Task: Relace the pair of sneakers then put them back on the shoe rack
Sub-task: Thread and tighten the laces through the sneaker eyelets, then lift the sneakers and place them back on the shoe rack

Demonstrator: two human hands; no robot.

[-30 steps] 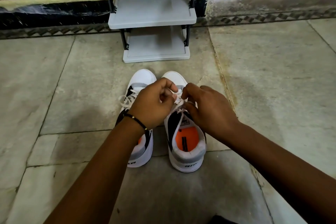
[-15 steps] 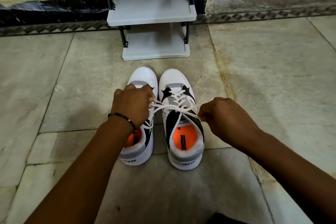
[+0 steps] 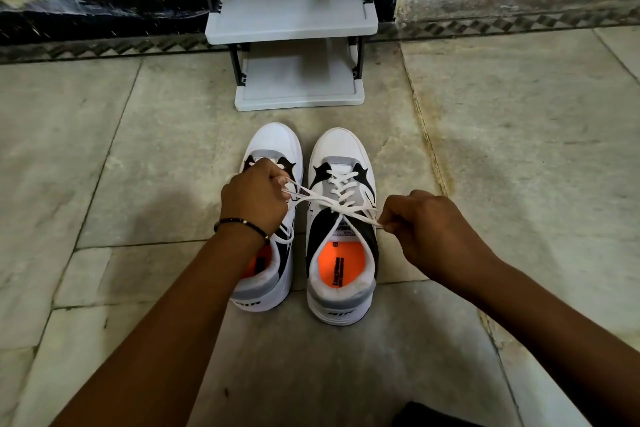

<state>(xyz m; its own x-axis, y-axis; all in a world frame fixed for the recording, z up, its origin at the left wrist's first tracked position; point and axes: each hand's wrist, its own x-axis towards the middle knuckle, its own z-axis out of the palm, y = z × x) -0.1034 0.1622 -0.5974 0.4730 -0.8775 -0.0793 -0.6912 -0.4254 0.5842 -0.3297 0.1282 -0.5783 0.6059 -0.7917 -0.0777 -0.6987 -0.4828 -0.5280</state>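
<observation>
Stone-tiled floor [image 3: 519,149], patterned border strip [image 3: 519,24]

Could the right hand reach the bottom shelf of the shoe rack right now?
Probably not yet. The right hand is shut on the lace of the right sneaker, so it isn't free. The floor path to the bottom shelf looks open, though.

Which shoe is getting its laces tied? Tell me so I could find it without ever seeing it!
Find the grey shoe rack by the wall; two white sneakers sit on the floor in front of it. Pick the right sneaker. Unlike the left sneaker, its white lace is stretched sideways between the left hand and right hand.
</observation>
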